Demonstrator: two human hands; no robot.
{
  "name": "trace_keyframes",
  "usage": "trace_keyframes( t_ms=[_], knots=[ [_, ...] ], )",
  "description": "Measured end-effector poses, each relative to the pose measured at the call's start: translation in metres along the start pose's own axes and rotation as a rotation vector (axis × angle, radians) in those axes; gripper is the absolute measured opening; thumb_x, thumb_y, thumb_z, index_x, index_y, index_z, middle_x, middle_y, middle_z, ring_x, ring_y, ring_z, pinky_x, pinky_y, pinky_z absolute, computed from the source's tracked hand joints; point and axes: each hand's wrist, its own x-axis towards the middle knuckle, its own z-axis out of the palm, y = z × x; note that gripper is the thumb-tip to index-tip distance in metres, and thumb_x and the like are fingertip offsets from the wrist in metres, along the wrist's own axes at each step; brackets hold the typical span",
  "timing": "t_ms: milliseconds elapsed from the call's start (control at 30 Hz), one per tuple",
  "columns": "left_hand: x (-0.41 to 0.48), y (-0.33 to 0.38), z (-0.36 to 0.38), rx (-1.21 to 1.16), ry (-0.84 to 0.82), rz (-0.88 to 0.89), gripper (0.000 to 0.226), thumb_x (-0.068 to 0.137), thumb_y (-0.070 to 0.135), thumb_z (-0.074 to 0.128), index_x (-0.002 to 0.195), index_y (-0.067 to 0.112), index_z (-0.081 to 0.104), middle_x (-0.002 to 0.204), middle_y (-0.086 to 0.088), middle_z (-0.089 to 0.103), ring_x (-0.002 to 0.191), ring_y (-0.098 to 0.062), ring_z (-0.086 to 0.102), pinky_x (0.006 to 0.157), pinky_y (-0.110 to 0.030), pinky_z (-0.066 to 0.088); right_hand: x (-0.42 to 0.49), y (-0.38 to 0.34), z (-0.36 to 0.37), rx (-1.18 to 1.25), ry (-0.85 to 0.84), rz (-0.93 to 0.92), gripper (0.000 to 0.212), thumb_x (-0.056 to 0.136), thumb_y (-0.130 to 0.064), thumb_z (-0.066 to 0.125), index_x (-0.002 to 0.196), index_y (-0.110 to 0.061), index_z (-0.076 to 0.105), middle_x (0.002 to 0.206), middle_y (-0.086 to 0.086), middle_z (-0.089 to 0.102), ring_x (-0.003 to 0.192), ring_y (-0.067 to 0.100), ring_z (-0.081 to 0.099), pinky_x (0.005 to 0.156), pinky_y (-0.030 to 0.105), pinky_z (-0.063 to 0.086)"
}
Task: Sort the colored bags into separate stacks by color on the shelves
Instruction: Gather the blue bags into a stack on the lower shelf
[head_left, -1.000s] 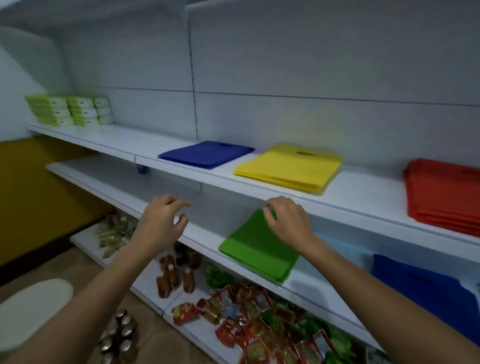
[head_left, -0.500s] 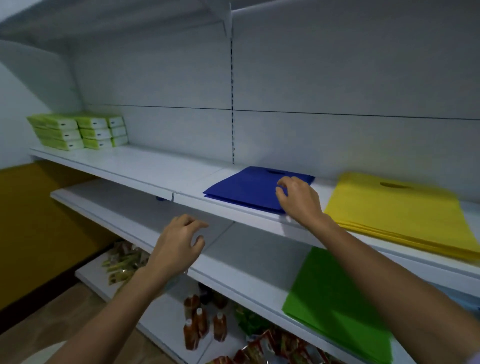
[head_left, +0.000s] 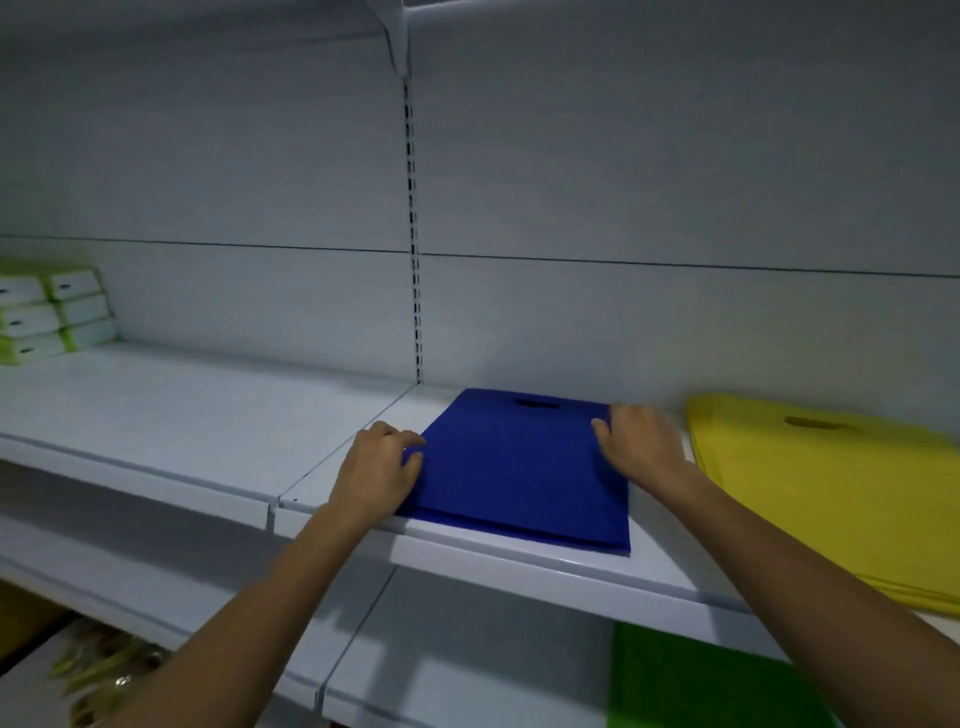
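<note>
A flat stack of blue bags (head_left: 519, 467) lies on the upper white shelf (head_left: 519, 566), with its handle cut-out toward the back wall. My left hand (head_left: 379, 467) grips the stack's left edge, fingers curled and thumb on the fabric. Over the right edge sits my right hand (head_left: 641, 447), its thumb on top of the blue fabric and its fingers bent down the side. Just right of that hand lies a stack of yellow bags (head_left: 831, 493). Green bags (head_left: 701, 680) lie on the shelf below, at the lower right.
Green-and-white boxes (head_left: 52, 312) are stacked at the far left of the upper shelf. A slotted upright (head_left: 413, 234) runs up the back wall behind the blue stack. Packaged goods (head_left: 98, 670) show on the lowest shelf at the bottom left.
My right hand went from the green bags up to the blue stack and now holds its right edge. My left hand rose from below the shelf to the stack's left edge. The view moved up and closer.
</note>
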Motion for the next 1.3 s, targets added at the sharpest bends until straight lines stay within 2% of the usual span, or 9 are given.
trace_keyframes(
  t_ms=[233, 400, 567, 667, 767, 900, 1033, 1167, 1300],
  knots=[
    [0.035, -0.002, 0.033, 0.162, -0.200, -0.017, 0.037, 0.094, 0.032, 0.041, 0.127, 0.018, 0.049, 0.116, -0.013, 0.055, 0.105, -0.029, 0.049, 0.085, -0.032, 0.040, -0.007, -0.009, 0.028, -0.005, -0.075, 0.222, 0.049, 0.095, -0.042, 0.044, 0.121, -0.001, 0.047, 0.123, 0.017, 0.049, 0.111, 0.031, 0.051, 0.088, 0.037, 0.044],
    [0.048, -0.001, 0.039, 0.078, -0.148, -0.004, 0.032, 0.093, 0.029, 0.050, 0.119, 0.012, 0.056, 0.114, -0.013, 0.055, 0.105, -0.028, 0.049, 0.086, -0.031, 0.041, -0.004, -0.012, 0.033, 0.075, -0.021, 0.312, 0.040, 0.093, -0.034, 0.051, 0.113, 0.000, 0.050, 0.118, 0.018, 0.052, 0.106, 0.031, 0.053, 0.082, 0.035, 0.044],
    [0.059, -0.008, 0.042, -0.110, -0.088, 0.006, 0.020, 0.091, 0.007, 0.053, 0.109, 0.004, 0.060, 0.108, -0.015, 0.058, 0.094, -0.024, 0.056, 0.071, -0.021, 0.037, -0.006, -0.015, 0.039, -0.060, 0.143, 0.189, 0.022, 0.096, -0.022, 0.047, 0.108, -0.004, 0.047, 0.106, 0.014, 0.062, 0.093, 0.031, 0.061, 0.064, 0.031, 0.037],
    [0.064, -0.011, 0.040, -0.153, -0.106, -0.002, 0.019, 0.091, 0.004, 0.049, 0.110, 0.001, 0.054, 0.101, -0.016, 0.060, 0.085, -0.023, 0.055, 0.069, -0.025, 0.041, -0.006, -0.015, 0.039, -0.129, 0.265, 0.101, 0.009, 0.089, -0.007, 0.055, 0.094, 0.000, 0.054, 0.088, 0.020, 0.064, 0.074, 0.037, 0.062, 0.056, 0.032, 0.035],
    [0.062, -0.009, 0.035, -0.128, -0.084, 0.049, 0.018, 0.090, 0.000, 0.047, 0.107, 0.001, 0.054, 0.091, -0.016, 0.061, 0.073, -0.021, 0.052, 0.063, -0.032, 0.043, -0.003, -0.013, 0.042, -0.136, 0.348, 0.011, 0.025, 0.061, 0.011, 0.076, 0.079, 0.004, 0.059, 0.074, 0.020, 0.055, 0.052, 0.030, 0.053, 0.041, 0.027, 0.037],
    [0.060, -0.009, 0.033, 0.033, 0.106, 0.191, 0.027, 0.055, -0.015, 0.075, 0.071, 0.005, 0.067, 0.058, -0.009, 0.059, 0.049, -0.024, 0.053, 0.048, -0.025, 0.031, -0.002, -0.017, 0.038, -0.150, 0.403, -0.100, 0.046, 0.057, 0.013, 0.077, 0.100, 0.005, 0.064, 0.070, 0.016, 0.057, 0.049, 0.026, 0.053, 0.040, 0.025, 0.037],
    [0.060, -0.010, 0.032, -0.118, 0.109, 0.198, 0.033, 0.077, -0.014, 0.053, 0.101, 0.002, 0.069, 0.089, -0.018, 0.065, 0.085, -0.034, 0.056, 0.068, -0.034, 0.042, -0.005, -0.018, 0.027, -0.113, 0.480, -0.163, 0.043, 0.062, 0.015, 0.066, 0.103, 0.005, 0.061, 0.062, 0.013, 0.056, 0.046, 0.024, 0.051, 0.041, 0.025, 0.033],
    [0.058, -0.010, 0.032, -0.064, 0.131, 0.288, 0.028, 0.074, -0.011, 0.057, 0.098, -0.004, 0.069, 0.074, -0.018, 0.067, 0.068, -0.035, 0.056, 0.061, -0.038, 0.047, -0.021, -0.007, 0.012, -0.124, 0.521, -0.190, 0.048, 0.062, 0.013, 0.059, 0.110, 0.007, 0.062, 0.071, 0.016, 0.062, 0.050, 0.028, 0.057, 0.040, 0.023, 0.037],
    [0.044, 0.018, 0.037, -0.127, 0.147, 0.415, 0.025, 0.084, 0.008, 0.052, 0.101, -0.001, 0.068, 0.084, -0.017, 0.069, 0.076, -0.036, 0.057, 0.068, -0.041, 0.045, -0.059, 0.017, -0.009, -0.094, 0.552, -0.048, 0.036, 0.074, -0.001, 0.051, 0.107, 0.006, 0.063, 0.094, 0.020, 0.066, 0.069, 0.035, 0.064, 0.053, 0.033, 0.051]
  ],
)
